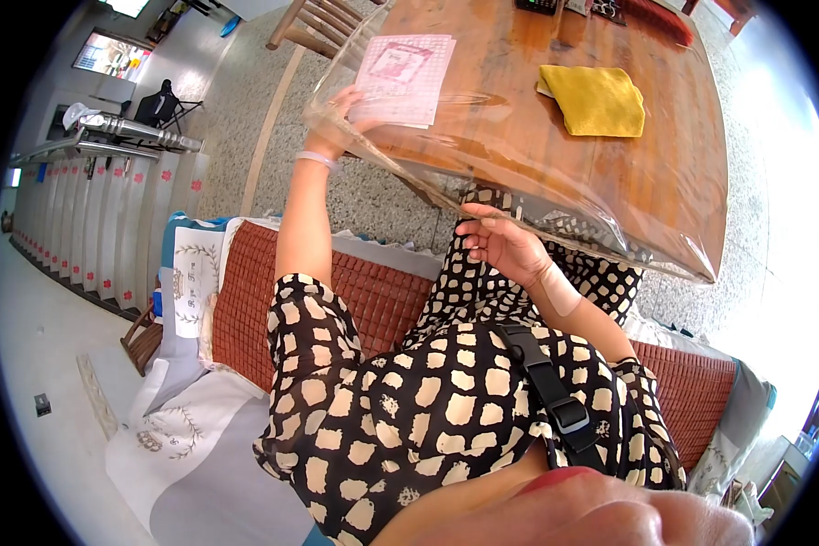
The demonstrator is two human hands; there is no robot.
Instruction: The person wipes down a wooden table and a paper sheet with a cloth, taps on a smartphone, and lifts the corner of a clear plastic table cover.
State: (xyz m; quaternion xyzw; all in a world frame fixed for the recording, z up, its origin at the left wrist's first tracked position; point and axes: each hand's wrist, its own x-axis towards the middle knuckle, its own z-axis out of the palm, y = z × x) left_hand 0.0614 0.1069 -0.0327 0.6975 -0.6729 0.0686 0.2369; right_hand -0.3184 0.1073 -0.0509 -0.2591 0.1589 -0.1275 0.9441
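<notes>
A clear plastic cover lies over the brown wooden table. My left hand is at the table's left corner, partly under the plastic, fingers apart beside pink-and-white printed sheets. Reflections blur its fingertips, which overlap the sheets' left edge. Below the table's front edge my right hand is open, palm turned up, fingers slightly bent and the thumb near the cover's rim. Nothing shows in its grasp. A folded yellow cloth rests on the table to the right of the sheets.
Behind me is a bench with red-brown woven mats. A wooden chair stands past the table's left side. Stairs with a metal railing are at the far left. Dark items and a red brush-like object lie at the table's far end.
</notes>
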